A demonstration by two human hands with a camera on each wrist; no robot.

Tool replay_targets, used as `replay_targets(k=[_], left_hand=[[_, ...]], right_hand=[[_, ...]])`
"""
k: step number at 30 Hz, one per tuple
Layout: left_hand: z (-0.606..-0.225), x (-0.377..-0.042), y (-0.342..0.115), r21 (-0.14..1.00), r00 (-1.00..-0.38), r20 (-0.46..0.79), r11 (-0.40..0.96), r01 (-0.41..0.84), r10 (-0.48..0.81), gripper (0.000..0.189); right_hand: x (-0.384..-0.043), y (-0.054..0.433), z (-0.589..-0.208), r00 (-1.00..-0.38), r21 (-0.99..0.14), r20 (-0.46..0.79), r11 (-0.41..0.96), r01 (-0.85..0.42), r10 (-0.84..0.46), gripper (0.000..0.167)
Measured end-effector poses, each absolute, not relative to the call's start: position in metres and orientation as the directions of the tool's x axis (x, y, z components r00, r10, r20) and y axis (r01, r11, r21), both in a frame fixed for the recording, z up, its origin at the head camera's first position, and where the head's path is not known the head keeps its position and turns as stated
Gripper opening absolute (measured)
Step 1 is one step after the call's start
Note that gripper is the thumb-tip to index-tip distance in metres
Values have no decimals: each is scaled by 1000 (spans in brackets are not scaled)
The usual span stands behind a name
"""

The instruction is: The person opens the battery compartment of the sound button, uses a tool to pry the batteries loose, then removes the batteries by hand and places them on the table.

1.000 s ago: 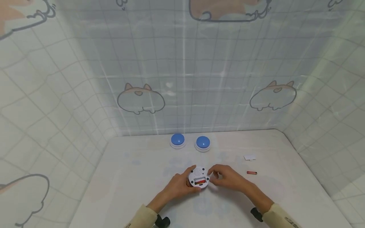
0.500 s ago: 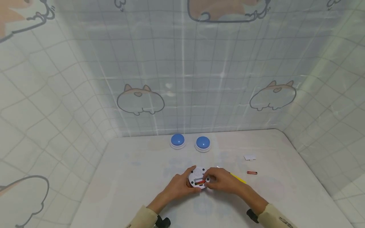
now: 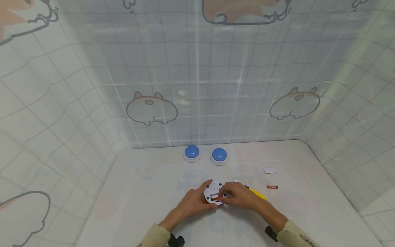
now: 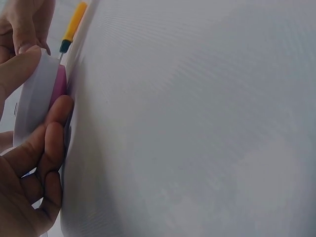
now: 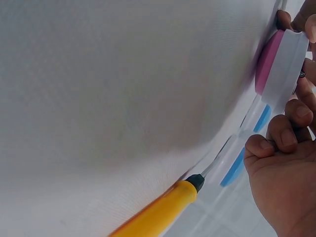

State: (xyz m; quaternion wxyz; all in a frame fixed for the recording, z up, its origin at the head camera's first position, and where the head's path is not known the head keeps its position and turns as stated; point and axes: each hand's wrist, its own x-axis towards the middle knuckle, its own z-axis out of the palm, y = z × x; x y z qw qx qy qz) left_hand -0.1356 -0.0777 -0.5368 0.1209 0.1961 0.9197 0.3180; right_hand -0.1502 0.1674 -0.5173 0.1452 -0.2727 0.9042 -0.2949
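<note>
A round white push-button device (image 3: 213,188) lies upside down; its pink dome (image 5: 269,61) faces the table in the right wrist view. My left hand (image 3: 192,201) grips its rim from the left, with the thumb at the near side. In the open battery compartment sits a red and black battery (image 3: 215,199). My right hand (image 3: 239,195) reaches over from the right, thumb and forefinger pinching that battery's right end; the fingertips partly cover it. Just behind the right hand a screwdriver (image 5: 158,212) with a yellow handle lies on the table.
Two blue-domed push buttons (image 3: 192,151) stand at the back of the white table (image 3: 148,192). To the right lie a small white cover (image 3: 270,171) and a loose red battery (image 3: 272,187). Patterned curtain-like sheeting (image 3: 216,103) rises behind and at both sides.
My right hand has moved left from the device's right edge onto the battery, uncovering the yellow screwdriver behind it. The left hand and device have stayed in place.
</note>
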Motion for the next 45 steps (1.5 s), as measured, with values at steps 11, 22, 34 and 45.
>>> replay_targets(k=[11,22,34,45], left_hand=[[-535,-137,-72,590,-901,-72,747,307,427,100],[-540,-133,-81,578,-915,-79,766,281,396,102],[-534,-130,-124,581,-945,-90,787,207,315,100],[-532,-154,-184,571,-991,-83,820,39,104,104]], right_hand=[[-148,167,-516,-820,-633,-125,681,-368,-558,10],[-145,180,-512,-827,-646,-16,637,-421,-562,9],[-136,231,-506,-895,-650,-3,681,-337,-446,6],[-125,293,-507,-966,-627,-65,764,-156,-250,6]])
